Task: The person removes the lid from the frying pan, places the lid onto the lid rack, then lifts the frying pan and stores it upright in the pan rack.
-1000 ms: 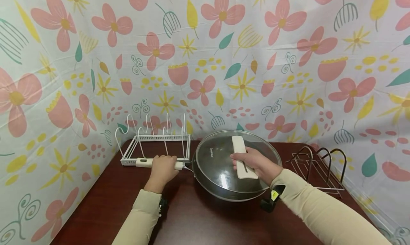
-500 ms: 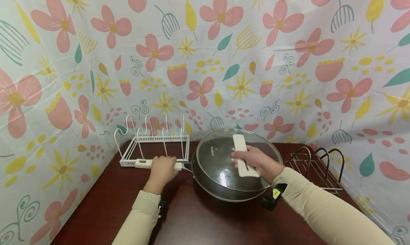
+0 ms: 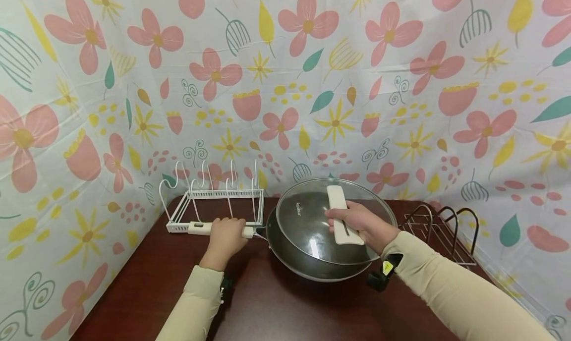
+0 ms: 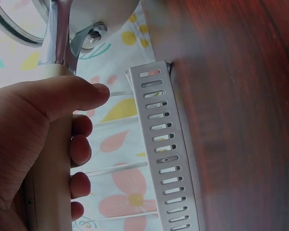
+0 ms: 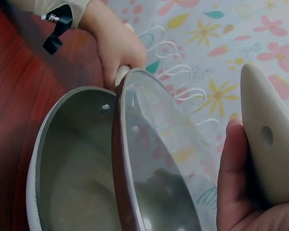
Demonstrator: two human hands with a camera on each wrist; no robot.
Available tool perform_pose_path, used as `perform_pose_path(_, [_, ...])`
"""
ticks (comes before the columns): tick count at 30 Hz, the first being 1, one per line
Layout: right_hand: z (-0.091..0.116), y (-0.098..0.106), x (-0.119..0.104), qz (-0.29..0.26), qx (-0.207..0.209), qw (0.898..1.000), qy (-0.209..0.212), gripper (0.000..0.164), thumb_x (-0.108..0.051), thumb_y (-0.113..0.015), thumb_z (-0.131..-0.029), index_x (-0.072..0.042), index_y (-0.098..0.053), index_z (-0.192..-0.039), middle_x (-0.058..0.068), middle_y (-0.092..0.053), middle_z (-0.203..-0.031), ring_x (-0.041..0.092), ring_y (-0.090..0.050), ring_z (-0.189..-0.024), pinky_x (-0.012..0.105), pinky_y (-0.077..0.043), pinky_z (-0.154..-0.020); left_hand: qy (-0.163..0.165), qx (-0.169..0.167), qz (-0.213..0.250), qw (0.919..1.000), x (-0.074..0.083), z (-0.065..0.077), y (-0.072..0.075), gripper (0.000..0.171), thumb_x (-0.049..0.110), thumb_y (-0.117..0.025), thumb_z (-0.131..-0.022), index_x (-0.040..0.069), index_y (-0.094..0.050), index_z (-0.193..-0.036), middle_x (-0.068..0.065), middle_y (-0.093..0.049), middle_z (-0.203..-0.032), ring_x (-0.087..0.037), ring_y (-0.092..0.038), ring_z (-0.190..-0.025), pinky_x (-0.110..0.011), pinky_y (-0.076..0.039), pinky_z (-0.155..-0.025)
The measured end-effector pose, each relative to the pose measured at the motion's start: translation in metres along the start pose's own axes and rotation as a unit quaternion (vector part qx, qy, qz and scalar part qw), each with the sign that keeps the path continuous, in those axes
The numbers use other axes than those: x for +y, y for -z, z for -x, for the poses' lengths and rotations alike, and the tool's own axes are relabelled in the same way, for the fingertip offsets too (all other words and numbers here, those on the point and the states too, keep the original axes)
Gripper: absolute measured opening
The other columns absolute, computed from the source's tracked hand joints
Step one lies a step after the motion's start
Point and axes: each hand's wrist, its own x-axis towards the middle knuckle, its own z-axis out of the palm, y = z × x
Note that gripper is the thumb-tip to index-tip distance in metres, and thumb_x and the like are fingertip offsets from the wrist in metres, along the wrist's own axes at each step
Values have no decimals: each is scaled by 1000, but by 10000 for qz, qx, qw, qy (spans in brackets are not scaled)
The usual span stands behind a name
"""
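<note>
We looked down from head height toward twelve o'clock; our wrist cameras sat close, the left facing its hand on the pan handle (image 4: 50, 144), the right sharing the pan (image 5: 72, 183)

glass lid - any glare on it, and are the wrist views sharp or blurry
Head view: a bright streak of glare on the glass lid near its front edge, and the backdrop bows like a wide lens. Left wrist view: the table is soft and hazy. Right wrist view: the lid handle up close is slightly blurred.
</note>
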Motion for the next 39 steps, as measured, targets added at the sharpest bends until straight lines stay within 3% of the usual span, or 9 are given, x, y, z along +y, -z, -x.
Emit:
perform_pose_path(7, [1, 3, -5, 97, -24, 9999, 10, 48, -11, -62, -99, 7, -36, -135, 5, -66, -76, 11, -68, -62, 27, -56, -58, -22, 8, 0, 10000, 0, 1, 2, 22, 27, -82, -72, 15, -69, -85, -1, -67, -74, -27, -61, -71, -45, -46, -70])
perform_pose_path(20, [5, 11, -18, 162, -196, 9997, -23, 42, -13, -60, -100, 4, -36, -130, 3, -66, -78, 10, -68, -64, 27, -56, -58, -24, 20, 11, 10000, 1, 2, 5, 22, 26, -81, -72, 15, -69, -85, -2, -68, -75, -27, -62, -72, -44, -46, -68])
perform_pose_path(31, [8, 16, -28, 241, -240, 9994, -83, 47, -16, -60, -101, 4, -33, -134, 2, -66, -78, 9, -68, -64, 27, -56, -58, -1, 2, 44, 10000, 2, 2, 7, 21, 26, -82, -73, 14, -69, -85, -2, -68, -75, -27, -61, -71, -44, -45, -67])
perform_pose_path(39, [11, 19, -35, 181, -224, 9995, -137, 61, -17, -60, -101, 5, -23, -145, 2, -66, -80, 8, -69, -65, 27, -57, -61, 9, -30, 86, 10000, 2, 2, 7, 21, 27, -82, -73, 15, -69, -84, -2, -67, -74, -26, -61, -70, -44, -45, -68])
